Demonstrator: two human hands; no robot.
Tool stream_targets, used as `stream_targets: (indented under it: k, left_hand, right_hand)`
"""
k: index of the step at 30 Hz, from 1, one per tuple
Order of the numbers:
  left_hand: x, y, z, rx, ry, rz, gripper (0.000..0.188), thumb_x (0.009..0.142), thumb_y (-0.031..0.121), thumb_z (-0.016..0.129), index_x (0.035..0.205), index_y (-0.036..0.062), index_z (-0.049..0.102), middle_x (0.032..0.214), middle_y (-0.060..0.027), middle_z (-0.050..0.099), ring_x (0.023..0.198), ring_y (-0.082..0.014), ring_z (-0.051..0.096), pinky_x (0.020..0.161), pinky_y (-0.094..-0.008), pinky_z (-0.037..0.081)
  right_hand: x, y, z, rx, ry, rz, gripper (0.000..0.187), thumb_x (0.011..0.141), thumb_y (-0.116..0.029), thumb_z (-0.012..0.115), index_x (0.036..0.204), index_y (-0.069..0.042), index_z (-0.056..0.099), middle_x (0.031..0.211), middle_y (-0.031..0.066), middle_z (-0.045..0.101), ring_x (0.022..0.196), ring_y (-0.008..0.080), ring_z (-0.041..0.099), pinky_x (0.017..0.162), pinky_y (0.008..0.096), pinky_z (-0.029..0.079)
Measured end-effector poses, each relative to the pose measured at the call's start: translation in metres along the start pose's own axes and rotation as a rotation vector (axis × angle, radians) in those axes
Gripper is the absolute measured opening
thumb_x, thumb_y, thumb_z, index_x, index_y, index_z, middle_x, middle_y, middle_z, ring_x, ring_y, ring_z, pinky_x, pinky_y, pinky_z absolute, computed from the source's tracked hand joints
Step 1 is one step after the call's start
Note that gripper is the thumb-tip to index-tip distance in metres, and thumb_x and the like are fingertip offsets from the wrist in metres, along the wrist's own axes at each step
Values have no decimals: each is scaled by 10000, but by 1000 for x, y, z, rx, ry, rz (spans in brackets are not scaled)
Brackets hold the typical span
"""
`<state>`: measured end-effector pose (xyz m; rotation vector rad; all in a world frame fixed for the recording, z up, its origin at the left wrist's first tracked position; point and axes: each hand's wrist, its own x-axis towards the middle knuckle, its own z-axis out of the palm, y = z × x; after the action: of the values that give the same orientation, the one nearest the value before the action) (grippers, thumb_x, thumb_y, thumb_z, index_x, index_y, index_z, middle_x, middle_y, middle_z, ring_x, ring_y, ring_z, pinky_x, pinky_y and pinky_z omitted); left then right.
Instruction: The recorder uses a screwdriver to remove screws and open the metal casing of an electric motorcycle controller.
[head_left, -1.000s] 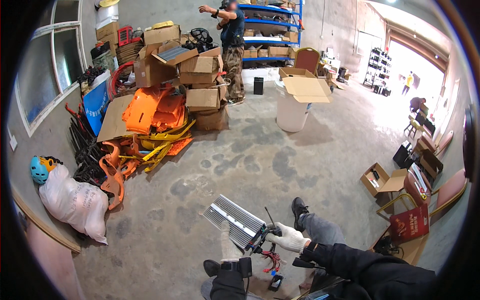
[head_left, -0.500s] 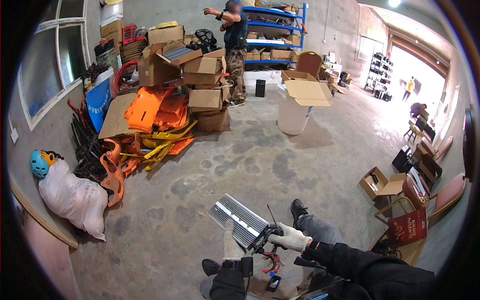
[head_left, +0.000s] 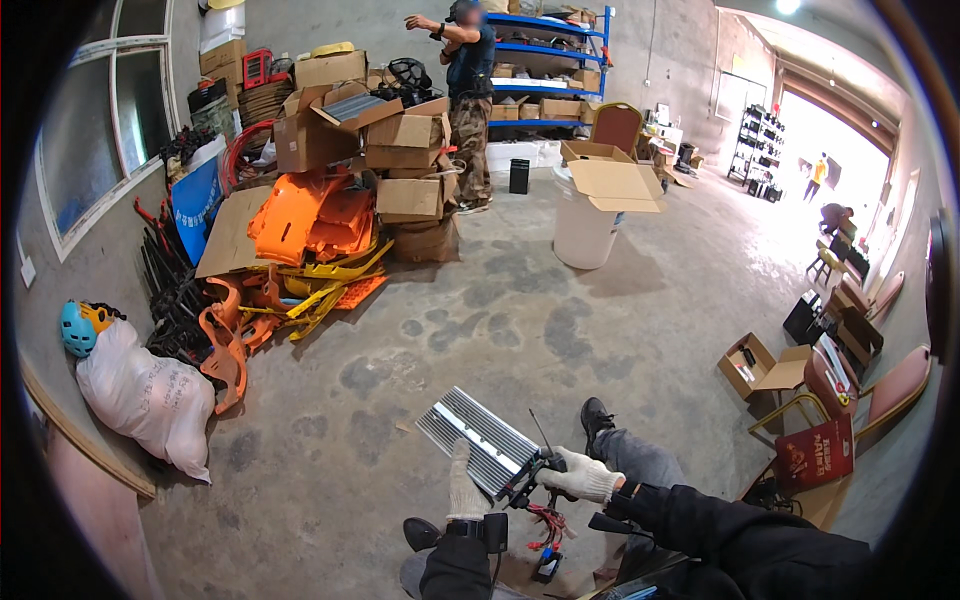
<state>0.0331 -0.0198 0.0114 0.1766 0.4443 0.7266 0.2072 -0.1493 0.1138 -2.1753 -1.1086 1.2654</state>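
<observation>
A silver finned metal case (head_left: 482, 436), like a motor controller, is held tilted above my lap. My left hand (head_left: 465, 487), in a white knit glove, grips its near left side with the thumb on top of the fins. At its right end, my gloved right hand (head_left: 588, 474) is closed around a black part joined to the case; the fingertips are partly hidden. A thin black rod or lead (head_left: 541, 430) sticks up there. Red wires (head_left: 547, 524) hang below the case, with a small black and blue connector block (head_left: 546, 566) lower down.
A pile of orange panels (head_left: 300, 220) and cardboard boxes (head_left: 410, 140) rises at the left, with a white sack (head_left: 150, 395) nearer. A white bucket (head_left: 583, 235) bears an open carton. A person (head_left: 470, 100) stands beside blue shelves (head_left: 548, 47). Chairs (head_left: 898, 390) line the right.
The hanging wires and the connector block have shifted slightly. Both hands keep their hold on the case, which is nearly still.
</observation>
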Motion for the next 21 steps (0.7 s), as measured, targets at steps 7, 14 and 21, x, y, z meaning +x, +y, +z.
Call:
stream_targets:
  k: [7, 14, 21]
  left_hand:
    - [2, -3, -1, -8, 4, 1, 702, 1014, 582, 593, 1436, 25, 520, 1272, -237, 691, 1110, -416, 729, 928, -578, 656]
    - [1, -4, 2, 44, 26, 27, 667, 1026, 551, 598, 1411, 9, 538, 1249, -210, 702, 1076, -358, 747, 868, -522, 682]
    - [-20, -1, 28, 146, 31, 48, 751, 1026, 590, 578, 1458, -20, 499, 1327, -221, 668, 1150, -352, 718, 964, -486, 638]
  right_hand:
    - [-4, -4, -2, 9, -6, 10, 804, 891, -584, 710, 1534, -141, 517, 1011, 67, 752, 759, 159, 693, 667, 314, 549]
    - [-1, 1, -3, 38, -17, 6, 805, 882, -598, 717, 1517, -138, 536, 1022, 77, 754, 797, 172, 703, 688, 324, 554]
    - [-2, 5, -6, 185, -35, -71, 662, 897, -433, 797, 1416, -80, 587, 943, 12, 709, 752, 90, 650, 631, 269, 527]
